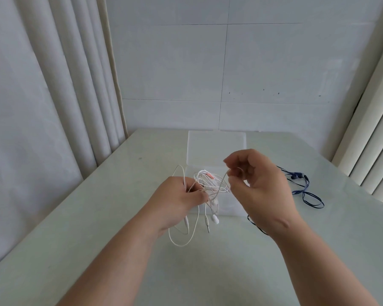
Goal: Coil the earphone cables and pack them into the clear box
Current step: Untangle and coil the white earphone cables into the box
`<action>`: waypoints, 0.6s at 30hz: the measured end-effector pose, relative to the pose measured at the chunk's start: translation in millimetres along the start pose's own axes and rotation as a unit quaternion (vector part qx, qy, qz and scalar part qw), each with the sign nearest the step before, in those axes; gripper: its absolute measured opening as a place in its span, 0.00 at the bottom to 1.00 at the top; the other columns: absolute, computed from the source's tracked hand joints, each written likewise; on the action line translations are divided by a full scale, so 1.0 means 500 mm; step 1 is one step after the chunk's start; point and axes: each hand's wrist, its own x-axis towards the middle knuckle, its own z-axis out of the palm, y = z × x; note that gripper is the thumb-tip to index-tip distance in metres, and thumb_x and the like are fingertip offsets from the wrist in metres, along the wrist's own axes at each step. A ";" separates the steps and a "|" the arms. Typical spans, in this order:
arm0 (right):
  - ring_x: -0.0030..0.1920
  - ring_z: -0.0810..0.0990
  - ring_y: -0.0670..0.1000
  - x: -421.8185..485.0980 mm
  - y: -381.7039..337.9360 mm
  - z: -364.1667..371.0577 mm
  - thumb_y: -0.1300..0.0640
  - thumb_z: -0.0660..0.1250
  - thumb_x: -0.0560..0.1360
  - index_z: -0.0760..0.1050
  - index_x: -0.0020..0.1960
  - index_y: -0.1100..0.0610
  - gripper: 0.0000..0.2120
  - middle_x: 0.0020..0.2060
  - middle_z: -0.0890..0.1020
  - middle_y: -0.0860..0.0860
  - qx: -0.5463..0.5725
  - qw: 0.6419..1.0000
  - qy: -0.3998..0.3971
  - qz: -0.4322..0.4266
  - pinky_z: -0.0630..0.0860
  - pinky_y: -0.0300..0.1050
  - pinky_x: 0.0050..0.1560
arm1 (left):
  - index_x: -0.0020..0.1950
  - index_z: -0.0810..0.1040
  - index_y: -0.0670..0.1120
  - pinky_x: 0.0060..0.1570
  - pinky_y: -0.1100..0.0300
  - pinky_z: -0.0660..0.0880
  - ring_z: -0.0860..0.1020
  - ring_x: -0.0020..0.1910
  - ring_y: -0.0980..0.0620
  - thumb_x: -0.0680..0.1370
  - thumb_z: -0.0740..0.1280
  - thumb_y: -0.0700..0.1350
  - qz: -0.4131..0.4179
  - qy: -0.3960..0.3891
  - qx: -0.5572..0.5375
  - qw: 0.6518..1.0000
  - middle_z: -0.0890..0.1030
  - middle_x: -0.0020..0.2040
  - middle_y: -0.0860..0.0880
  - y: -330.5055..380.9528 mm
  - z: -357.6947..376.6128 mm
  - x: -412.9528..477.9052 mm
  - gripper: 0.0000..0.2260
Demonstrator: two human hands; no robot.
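left hand (181, 200) gripped white earphone cable (215, 219), plug down | right hand (260, 184) pinched strand running sideways | clear box (217, 144) behind, contents unclear

We log 1 pale, glossy table (111, 217), running from our near edge to the far wall. 2 items lie directly on it. Item 1: clear box (228, 207), mid-table toward the far side, lid open behind it. Item 2: blue earphones (296, 175), right of the box, cable in loose loops, 1 strand trailing toward the box's near right corner.
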 end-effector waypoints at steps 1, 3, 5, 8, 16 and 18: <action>0.44 0.80 0.44 0.000 0.001 0.000 0.71 0.63 0.70 0.76 0.47 0.46 0.20 0.43 0.82 0.45 0.002 1.000 0.000 -0.003 0.74 0.31 0.47 | 0.33 0.78 0.47 0.33 0.59 0.61 0.65 0.29 0.54 0.73 0.70 0.44 -0.001 0.001 0.003 1.000 0.68 0.27 0.54 0.000 0.000 0.000 0.09; 0.46 0.82 0.44 0.002 0.004 -0.001 0.72 0.62 0.70 0.77 0.47 0.46 0.20 0.44 0.83 0.47 0.020 1.000 0.006 -0.007 0.75 0.33 0.49 | 0.33 0.78 0.47 0.33 0.60 0.61 0.65 0.29 0.54 0.73 0.70 0.43 -0.003 0.003 0.003 1.000 0.69 0.27 0.54 -0.001 0.000 0.001 0.09; 0.46 0.83 0.45 0.003 0.005 -0.001 0.70 0.62 0.71 0.77 0.47 0.49 0.17 0.43 0.83 0.47 0.059 0.998 0.016 -0.009 0.77 0.37 0.49 | 0.32 0.77 0.47 0.32 0.60 0.61 0.64 0.29 0.54 0.73 0.70 0.43 -0.004 0.002 0.002 1.000 0.69 0.27 0.54 -0.002 0.001 0.002 0.10; 0.43 0.83 0.48 0.004 0.004 0.000 0.75 0.59 0.72 0.77 0.46 0.53 0.18 0.39 0.84 0.48 0.151 0.988 0.045 -0.002 0.78 0.38 0.46 | 0.32 0.77 0.45 0.32 0.59 0.60 0.64 0.29 0.53 0.73 0.70 0.43 -0.007 0.001 0.000 1.000 0.68 0.27 0.53 -0.005 0.000 0.002 0.10; 0.31 0.76 0.45 0.013 0.015 -0.014 0.64 0.61 0.71 0.76 0.41 0.48 0.11 0.32 0.81 0.47 -0.101 0.990 0.031 0.096 0.71 0.35 0.31 | 0.34 0.79 0.46 0.26 0.63 0.56 0.61 0.25 0.53 0.71 0.71 0.47 0.012 0.034 -0.129 0.991 0.64 0.24 0.51 0.005 -0.013 0.004 0.08; 0.36 0.82 0.49 0.015 0.019 -0.011 0.66 0.59 0.70 0.78 0.41 0.50 0.14 0.35 0.83 0.48 -0.065 0.985 -0.037 0.153 0.78 0.43 0.36 | 0.35 0.78 0.45 0.25 0.65 0.55 0.60 0.24 0.54 0.68 0.70 0.48 0.022 0.035 -0.184 0.982 0.64 0.23 0.52 0.008 -0.016 0.004 0.07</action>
